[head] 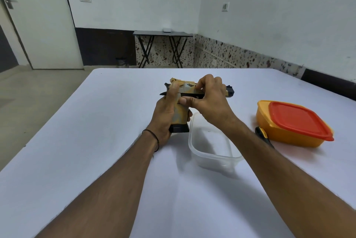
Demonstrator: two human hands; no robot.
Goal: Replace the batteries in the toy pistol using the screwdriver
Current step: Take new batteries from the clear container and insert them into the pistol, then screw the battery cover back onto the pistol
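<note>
A yellow and black toy pistol (185,91) is held upright above the white table (96,141), barrel pointing right. My left hand (167,116) grips its handle from the left, thumb up along the back. My right hand (210,99) is curled over the top of the slide, fingertips pinching its side and thumb pressed under the frame. A screwdriver with a black and yellow handle (263,135) lies on the table to the right, partly hidden by my right forearm.
A clear plastic tub (212,153) stands open just below the pistol. An orange container with a red lid (294,122) sits at the right, next to the screwdriver. A folding table (161,34) stands by the far wall.
</note>
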